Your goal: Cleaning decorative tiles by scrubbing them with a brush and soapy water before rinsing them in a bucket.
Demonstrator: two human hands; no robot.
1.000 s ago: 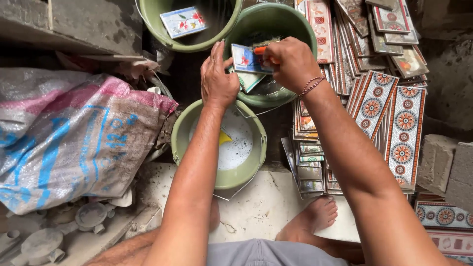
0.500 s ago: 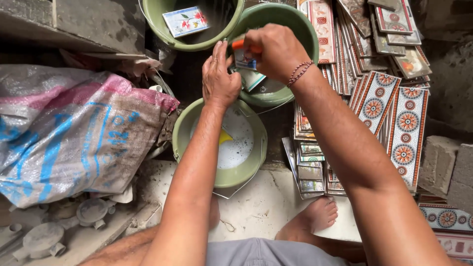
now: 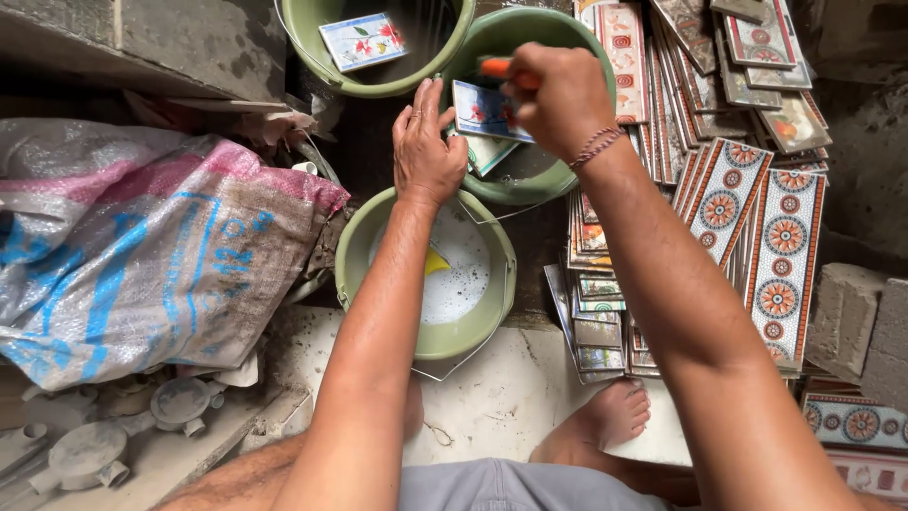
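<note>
Your left hand [image 3: 427, 151] pinched a floral tile [image 3: 484, 111] over the far green basin [image 3: 530, 180] while your right hand [image 3: 558, 99], closed on an orange-handled brush [image 3: 499, 68], worked its face. One tile [image 3: 364, 40] lay in another bucket [image 3: 378, 80]; stacked tiles [image 3: 605, 312] beside you looked untouched.

Since a second ago the right hand [image 3: 558, 99] has slid its orange-handled brush [image 3: 506, 71] leftward across the small flowered tile [image 3: 482, 112], which the left hand [image 3: 426, 147] now tilts more steeply.
</note>
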